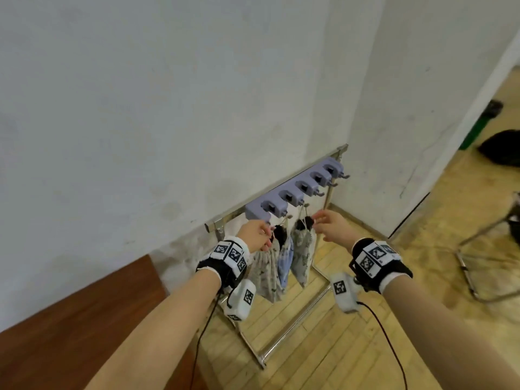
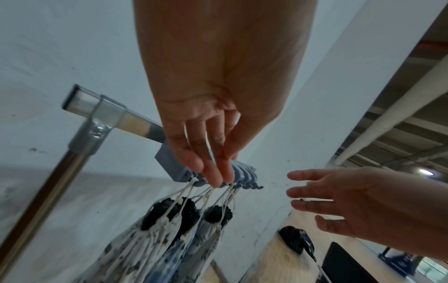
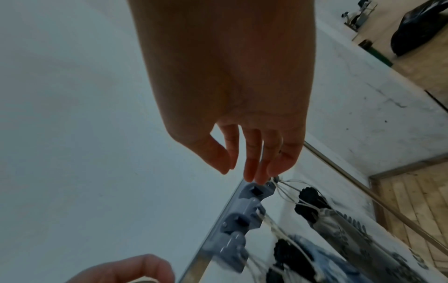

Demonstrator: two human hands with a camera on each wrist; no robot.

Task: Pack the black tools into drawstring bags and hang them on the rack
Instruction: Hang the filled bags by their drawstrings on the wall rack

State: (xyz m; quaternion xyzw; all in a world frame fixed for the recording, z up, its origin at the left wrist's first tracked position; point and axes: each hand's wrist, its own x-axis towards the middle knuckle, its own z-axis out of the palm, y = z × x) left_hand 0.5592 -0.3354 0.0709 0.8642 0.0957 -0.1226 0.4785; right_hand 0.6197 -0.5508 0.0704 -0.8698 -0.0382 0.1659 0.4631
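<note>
While printed cloth bags [image 1: 270, 273] hang, left hand [image 1: 254, 235] pinches thin white cord [image 2: 209, 147].

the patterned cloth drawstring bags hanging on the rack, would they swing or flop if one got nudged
Probably both. Each patterned cloth drawstring bag hangs from thin white cords on the purple hook strip, so it should swing. The fabric sags in soft folds, likely floppy, weighted by the black tools.

Left hand [image 1: 254, 233] pinching — right hand [image 1: 334, 227] loose
</note>
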